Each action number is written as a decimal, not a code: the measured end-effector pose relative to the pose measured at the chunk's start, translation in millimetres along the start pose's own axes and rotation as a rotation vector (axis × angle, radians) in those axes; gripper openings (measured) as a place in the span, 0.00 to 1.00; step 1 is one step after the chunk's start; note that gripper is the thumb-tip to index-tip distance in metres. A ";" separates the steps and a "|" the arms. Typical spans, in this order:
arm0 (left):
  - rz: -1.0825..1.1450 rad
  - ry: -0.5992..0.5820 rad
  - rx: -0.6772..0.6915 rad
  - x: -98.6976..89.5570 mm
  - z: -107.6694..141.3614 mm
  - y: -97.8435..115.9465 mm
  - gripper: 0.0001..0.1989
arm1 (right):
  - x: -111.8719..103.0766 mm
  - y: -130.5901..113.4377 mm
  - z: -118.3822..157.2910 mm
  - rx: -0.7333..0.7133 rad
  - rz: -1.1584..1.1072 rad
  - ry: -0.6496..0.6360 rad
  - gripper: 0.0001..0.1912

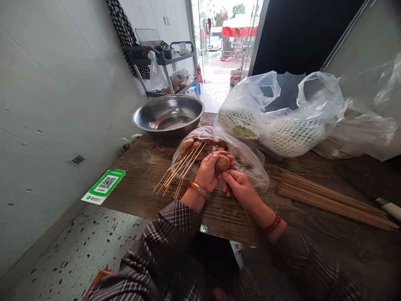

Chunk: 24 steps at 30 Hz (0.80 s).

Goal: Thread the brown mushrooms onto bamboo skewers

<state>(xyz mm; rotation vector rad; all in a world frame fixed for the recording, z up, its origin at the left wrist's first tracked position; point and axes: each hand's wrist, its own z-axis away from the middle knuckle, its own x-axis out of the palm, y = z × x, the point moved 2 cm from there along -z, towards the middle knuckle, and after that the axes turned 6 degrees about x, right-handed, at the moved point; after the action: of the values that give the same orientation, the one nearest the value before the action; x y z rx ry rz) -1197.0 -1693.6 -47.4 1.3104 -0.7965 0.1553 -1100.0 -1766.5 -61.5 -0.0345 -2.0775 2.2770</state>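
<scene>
A round brown mushroom (223, 163) is held in my left hand (209, 169), cap facing me, fingers wrapped round its far side. My right hand (238, 184) pinches a thin wooden stick (247, 213) just below the mushroom; the stick slants down past the wrist, and its tip is hidden. Behind my hands lies an open clear plastic bag (247, 161) with several brown mushrooms (188, 144) inside. Several skewer sticks (181, 169) stick out of the bag toward the table's front left, their far ends at the mushrooms.
A steel basin (169, 115) stands behind the bag. Bags of net-wrapped produce (291, 129) sit at the back right. A bundle of sticks (328, 198) and a knife handle (390, 208) lie on the right of the wooden table (138, 184). A green code card (105, 186) is at the left edge.
</scene>
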 end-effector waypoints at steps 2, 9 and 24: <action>0.003 0.015 -0.012 -0.3 0.4 0.7 0.14 | 0.5 1.1 0.1 0.019 -0.010 -0.015 0.25; 0.023 0.015 0.007 2.8 0.7 -5.4 0.13 | 3.7 6.8 0.2 0.091 -0.067 0.014 0.27; -0.072 0.051 0.052 1.4 -2.3 -3.8 0.17 | 2.2 1.0 -0.9 0.107 -0.116 -0.053 0.24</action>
<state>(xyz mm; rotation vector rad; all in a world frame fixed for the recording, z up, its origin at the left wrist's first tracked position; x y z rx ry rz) -1193.0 -1693.1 -49.7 1.3773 -0.7053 0.1521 -1102.2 -1765.6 -62.5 0.1487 -1.9231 2.3384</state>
